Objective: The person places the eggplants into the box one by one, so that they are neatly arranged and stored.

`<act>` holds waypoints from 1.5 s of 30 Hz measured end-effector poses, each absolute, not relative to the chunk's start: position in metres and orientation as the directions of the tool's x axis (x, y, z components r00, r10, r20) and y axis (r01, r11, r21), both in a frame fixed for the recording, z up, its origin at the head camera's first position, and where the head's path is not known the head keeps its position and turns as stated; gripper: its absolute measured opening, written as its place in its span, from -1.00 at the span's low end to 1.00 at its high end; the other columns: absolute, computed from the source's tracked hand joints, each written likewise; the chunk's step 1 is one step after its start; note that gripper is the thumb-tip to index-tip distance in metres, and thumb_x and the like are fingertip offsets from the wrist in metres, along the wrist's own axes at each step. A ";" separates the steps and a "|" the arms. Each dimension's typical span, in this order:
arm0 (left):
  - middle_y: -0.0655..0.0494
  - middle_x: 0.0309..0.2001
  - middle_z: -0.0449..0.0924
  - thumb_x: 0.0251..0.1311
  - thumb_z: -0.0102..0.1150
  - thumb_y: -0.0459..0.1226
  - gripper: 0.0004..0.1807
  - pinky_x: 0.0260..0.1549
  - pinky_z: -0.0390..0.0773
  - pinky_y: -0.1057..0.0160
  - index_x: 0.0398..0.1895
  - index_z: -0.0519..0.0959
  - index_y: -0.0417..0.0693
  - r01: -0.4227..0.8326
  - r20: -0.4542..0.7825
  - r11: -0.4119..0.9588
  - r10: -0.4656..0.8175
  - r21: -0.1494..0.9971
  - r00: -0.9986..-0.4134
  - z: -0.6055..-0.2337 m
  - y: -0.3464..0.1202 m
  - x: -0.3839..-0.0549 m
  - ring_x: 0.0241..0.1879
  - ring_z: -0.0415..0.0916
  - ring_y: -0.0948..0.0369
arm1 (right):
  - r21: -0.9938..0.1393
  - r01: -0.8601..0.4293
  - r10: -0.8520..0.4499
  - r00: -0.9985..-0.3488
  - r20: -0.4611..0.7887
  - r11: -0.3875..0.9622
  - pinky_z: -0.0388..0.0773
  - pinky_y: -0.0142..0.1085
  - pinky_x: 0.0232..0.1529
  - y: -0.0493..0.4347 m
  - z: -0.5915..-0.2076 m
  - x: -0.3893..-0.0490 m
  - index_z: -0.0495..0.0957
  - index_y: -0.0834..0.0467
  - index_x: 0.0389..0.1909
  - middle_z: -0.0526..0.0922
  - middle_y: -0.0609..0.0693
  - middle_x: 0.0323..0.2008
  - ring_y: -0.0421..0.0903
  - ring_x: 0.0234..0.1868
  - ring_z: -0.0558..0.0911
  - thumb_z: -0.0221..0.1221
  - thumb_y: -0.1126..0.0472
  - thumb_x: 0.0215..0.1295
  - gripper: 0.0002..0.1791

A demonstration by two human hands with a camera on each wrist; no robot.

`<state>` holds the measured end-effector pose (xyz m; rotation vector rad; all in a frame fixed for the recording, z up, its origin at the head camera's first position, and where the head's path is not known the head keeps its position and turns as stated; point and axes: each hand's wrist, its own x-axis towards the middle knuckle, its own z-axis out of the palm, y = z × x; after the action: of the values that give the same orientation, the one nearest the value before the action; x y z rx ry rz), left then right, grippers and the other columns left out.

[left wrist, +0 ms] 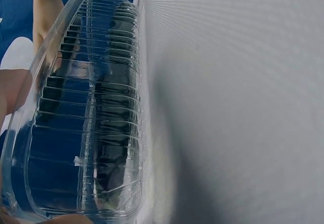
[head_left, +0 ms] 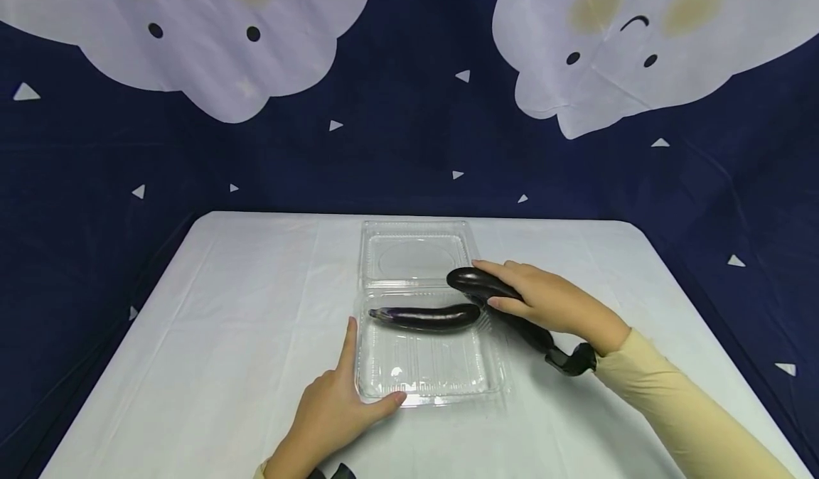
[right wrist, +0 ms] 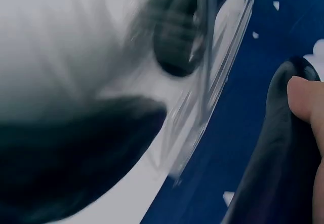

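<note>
A clear plastic clamshell box [head_left: 419, 386] stands with its lid folded back. One dark eggplant [head_left: 425, 318] lies crosswise in its base. My left hand [head_left: 333, 404] steadies the box at the near left corner, index finger straight along the side and thumb on the front rim. My right hand [head_left: 544, 298] grips a second eggplant [head_left: 476, 280], its rounded end over the right edge of the box. Under that hand another long dark shape [head_left: 521, 326], which looks like a further eggplant, slants toward the wrist. In the right wrist view the thumb presses the held eggplant [right wrist: 276, 148].
A white cloth covers the table [head_left: 256, 308]. The open lid [head_left: 416, 251] reaches close to its far edge. Behind hangs a dark blue curtain [head_left: 397, 159] with white clouds and triangles. A black wrist mount [head_left: 572, 360] sits under the right wrist.
</note>
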<state>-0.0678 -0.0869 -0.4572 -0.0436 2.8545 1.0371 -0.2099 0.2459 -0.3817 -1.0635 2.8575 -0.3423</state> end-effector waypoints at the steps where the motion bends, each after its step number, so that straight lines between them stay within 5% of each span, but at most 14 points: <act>1: 0.17 -0.64 0.51 -0.25 0.33 0.46 0.48 -0.59 0.34 0.23 0.62 -0.35 0.19 -0.062 -0.106 0.766 0.009 0.640 -0.994 -0.457 -0.087 -0.068 -0.63 0.35 0.27 | -0.218 -0.653 -0.666 -0.746 0.015 0.726 0.48 -0.18 -0.10 0.241 -0.381 -0.209 0.11 -0.29 0.52 0.52 -0.22 -0.20 -0.26 -0.23 0.48 0.02 -0.24 0.45 -0.33; 16: 0.09 -0.55 0.61 -0.25 0.34 0.46 0.49 -0.55 0.41 0.20 0.62 -0.32 0.14 -0.042 -0.089 0.772 0.019 0.634 -0.996 -0.457 -0.086 -0.069 -0.59 0.43 0.29 | -0.051 -0.822 -0.821 -0.569 0.054 0.567 0.49 -0.19 -0.10 0.188 -0.392 -0.206 0.19 -0.23 0.50 0.58 -0.19 -0.16 -0.19 -0.20 0.50 0.01 -0.24 0.45 -0.35; 34: 0.11 -0.55 0.60 -0.26 0.32 0.48 0.48 -0.54 0.41 0.21 0.62 -0.33 0.18 -0.056 -0.095 0.773 0.005 0.632 -0.995 -0.459 -0.090 -0.067 -0.58 0.43 0.30 | 0.068 -0.859 -0.862 -0.506 0.033 0.507 0.52 -0.13 0.02 0.169 -0.408 -0.206 0.19 -0.23 0.50 0.61 -0.08 -0.12 -0.09 -0.15 0.57 0.07 -0.21 0.43 -0.34; 41: 0.16 -0.61 0.54 -0.24 0.31 0.47 0.49 -0.56 0.39 0.22 0.62 -0.36 0.17 -0.041 -0.097 0.775 0.026 0.630 -0.995 -0.458 -0.088 -0.068 -0.61 0.40 0.30 | 0.150 -0.889 -0.902 -0.424 0.084 0.432 0.52 -0.17 -0.12 0.162 -0.414 -0.202 0.26 -0.22 0.47 0.57 -0.11 -0.24 -0.11 -0.29 0.51 0.12 -0.21 0.39 -0.34; 45: 0.17 -0.64 0.51 -0.24 0.31 0.48 0.49 -0.57 0.38 0.22 0.62 -0.34 0.13 -0.033 -0.094 0.783 0.032 0.622 -0.995 -0.458 -0.087 -0.069 -0.62 0.39 0.30 | 0.190 -0.880 -0.899 -0.435 0.048 0.435 0.51 -0.16 -0.15 0.158 -0.417 -0.199 0.21 -0.28 0.49 0.57 -0.11 -0.21 -0.10 -0.28 0.53 0.07 -0.25 0.41 -0.34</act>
<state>-0.0693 -0.0875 -0.4579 -0.0005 2.8718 1.0044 -0.1988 0.1580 -0.4172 -1.7347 2.7792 0.2244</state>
